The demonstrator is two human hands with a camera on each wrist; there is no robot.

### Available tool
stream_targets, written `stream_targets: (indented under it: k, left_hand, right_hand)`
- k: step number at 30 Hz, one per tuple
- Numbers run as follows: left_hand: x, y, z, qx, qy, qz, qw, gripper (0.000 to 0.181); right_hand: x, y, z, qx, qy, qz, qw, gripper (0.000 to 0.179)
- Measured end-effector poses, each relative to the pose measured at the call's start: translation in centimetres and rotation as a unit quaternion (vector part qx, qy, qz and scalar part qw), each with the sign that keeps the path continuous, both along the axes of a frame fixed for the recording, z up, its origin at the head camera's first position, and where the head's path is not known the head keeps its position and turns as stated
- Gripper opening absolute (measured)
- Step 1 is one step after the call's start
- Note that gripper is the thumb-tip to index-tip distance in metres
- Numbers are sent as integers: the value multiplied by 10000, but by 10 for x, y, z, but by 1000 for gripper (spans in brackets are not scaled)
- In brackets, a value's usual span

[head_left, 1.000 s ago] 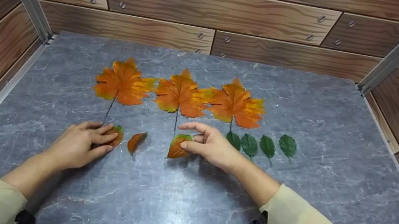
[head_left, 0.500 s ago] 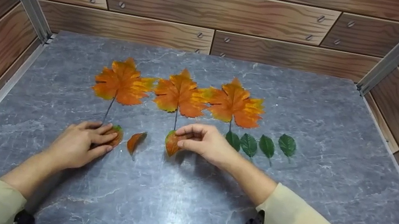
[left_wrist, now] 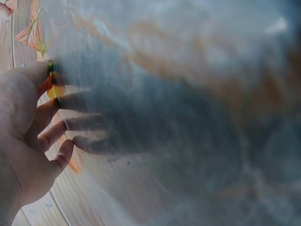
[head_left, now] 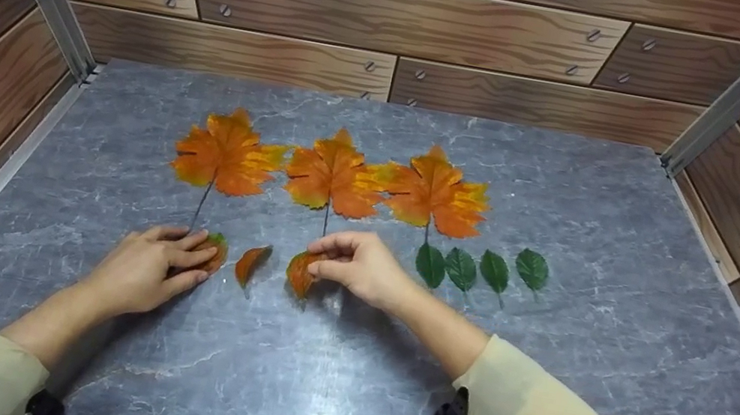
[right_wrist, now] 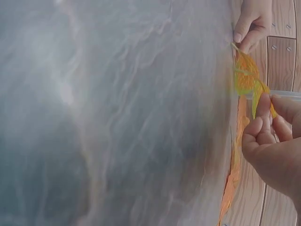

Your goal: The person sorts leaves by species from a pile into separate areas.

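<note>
In the head view, my right hand (head_left: 363,267) pinches a small orange leaf (head_left: 299,275) with green edges between thumb and fingers, just below the middle maple leaf's stem. The right wrist view also has this leaf at the fingertips of the right hand (right_wrist: 277,136). My left hand (head_left: 150,268) rests on the table, its fingers lying over another small orange-green leaf (head_left: 217,253) that they partly cover. Between the hands lies a curled reddish-brown leaf (head_left: 250,265), touched by neither. Loosely spread fingers of the left hand (left_wrist: 33,122) show in the left wrist view.
Three orange maple leaves (head_left: 337,171) stand in a row across the table behind the hands, stems toward me. Several small green leaves (head_left: 496,271) lie in a row at the right. Wood-patterned panels (head_left: 403,19) surround the grey marbled table (head_left: 339,384).
My right hand has moved left with the small orange leaf, bringing it closer to the curled leaf. The leftmost green leaf is now uncovered. My left hand has stayed in place.
</note>
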State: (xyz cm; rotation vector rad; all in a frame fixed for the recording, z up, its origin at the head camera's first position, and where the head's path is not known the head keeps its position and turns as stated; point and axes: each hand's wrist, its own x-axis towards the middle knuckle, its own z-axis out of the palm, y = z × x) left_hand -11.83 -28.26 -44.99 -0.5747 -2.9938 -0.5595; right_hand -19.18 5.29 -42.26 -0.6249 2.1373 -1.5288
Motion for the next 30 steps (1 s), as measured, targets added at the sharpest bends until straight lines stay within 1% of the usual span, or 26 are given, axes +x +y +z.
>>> stream_targets:
  k: [3,9,18,25,30]
  left_hand:
    - [0,1,0,17,-20,0,10000,44]
    - [-1,1,0,31,-56,29,10000,44]
    - [0,0,0,43,-48,77,9999,43]
    - [1,-1,0,84,-27,13,10000,44]
    - [0,0,0,68,-9,-13,10000,44]
  right_hand:
    - [2,-4,-1,152,86,-20,9998,27]
    - [3,-8,-1,343,224,94,9991,30]
    - [4,-11,-1,452,119,167,9988,34]
    - [4,-11,0,400,-29,237,9989,37]
    - [3,-11,-1,406,-20,267,9988,40]
